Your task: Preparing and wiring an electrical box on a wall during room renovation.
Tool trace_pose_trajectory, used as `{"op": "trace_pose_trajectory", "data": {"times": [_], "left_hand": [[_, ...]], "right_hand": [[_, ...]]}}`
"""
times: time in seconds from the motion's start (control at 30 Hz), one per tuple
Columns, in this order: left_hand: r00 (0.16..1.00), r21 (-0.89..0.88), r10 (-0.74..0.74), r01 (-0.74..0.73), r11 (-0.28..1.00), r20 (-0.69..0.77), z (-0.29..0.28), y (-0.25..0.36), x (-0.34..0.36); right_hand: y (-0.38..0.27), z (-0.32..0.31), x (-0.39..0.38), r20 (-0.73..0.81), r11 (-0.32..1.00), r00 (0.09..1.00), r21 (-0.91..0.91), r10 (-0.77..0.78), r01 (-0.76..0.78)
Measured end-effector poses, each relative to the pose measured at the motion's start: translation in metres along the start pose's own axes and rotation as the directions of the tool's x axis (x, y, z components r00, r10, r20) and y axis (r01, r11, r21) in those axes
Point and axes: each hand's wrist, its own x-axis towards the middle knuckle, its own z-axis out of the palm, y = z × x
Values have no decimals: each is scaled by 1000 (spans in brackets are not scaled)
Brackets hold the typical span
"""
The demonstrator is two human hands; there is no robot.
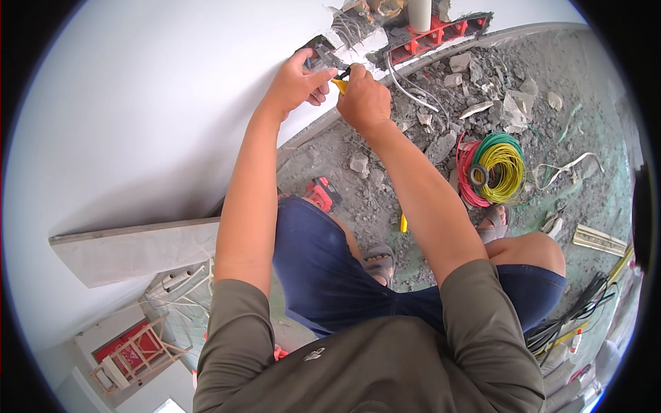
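Pliers, yellow-handled, at wall box low on white wall. Our right hand: grip closed round pliers handles. Our left hand: grip pinching wires at box. Wire coils lie on rubble floor.

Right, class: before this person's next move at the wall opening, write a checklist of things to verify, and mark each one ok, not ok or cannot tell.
1. Right hand grips the yellow-handled pliers: ok.
2. Left hand steadies the work at the wall box: ok.
3. Pliers' tip is on a wire: cannot tell, the hands hide it.
4. Wires in the wall chase are dead: cannot tell.
5. Footing free of rubble: not ok, chunks litter the floor.
6. Spare wire coils lie near the right knee: ok.
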Motion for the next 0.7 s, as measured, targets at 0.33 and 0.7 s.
{"op": "trace_pose_trajectory", "data": {"times": [0.33,0.7], "left_hand": [[981,88,-113,100,991,157,-9,1,11],[974,465,102,5,885,-204,23,-3,19]], "right_hand": [[-2,-6,-8,131,962,988,250,79,-110],[-1,3,-18,185,309,903,897,388,-316]]}}
